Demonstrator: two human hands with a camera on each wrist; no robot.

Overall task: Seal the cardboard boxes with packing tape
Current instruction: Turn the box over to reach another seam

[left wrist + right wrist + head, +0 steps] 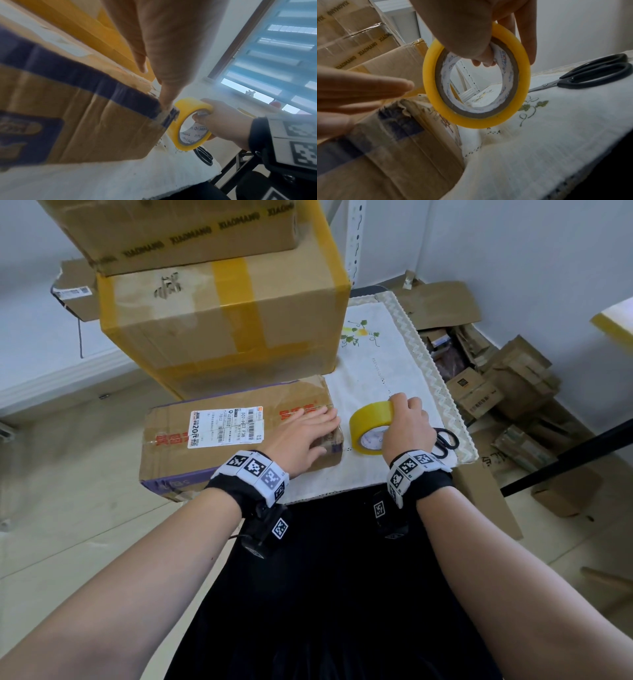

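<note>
So the biggest thing here is the stack of large brown cardboard boxes [219, 313] at the far left corner of the tabletop. They already have wide yellow tape bands over them, so I'd call those sealed. In front of them, at the near left corner and hanging a bit over the edge, lies the flat worn brown cardboard box with a white shipping label and purple edge stripes [236, 436]. I can't spot any fresh yellow tape on it, so that one looks like the job still to do. It's closed, and what's inside any of the boxes can't be seen.

Everything sits on a white embroidered tablecloth with a zigzag trim [376, 364]. On the floor past the right edge there's a pile of small brown cartons and flattened cardboard [496, 398], some open, contents too murky to tell.

The left hand [301, 436] lies flat with straight fingers on the flat box's right end, pressing it down. The right hand [407, 426] grips the roll of yellow packing tape [371, 428], thumb hooked through the core, holding it upright just beside that box end. No strip looks pulled out yet.

Black-handled scissors [445, 443] lie near the right edge, mostly behind the right hand.
</note>
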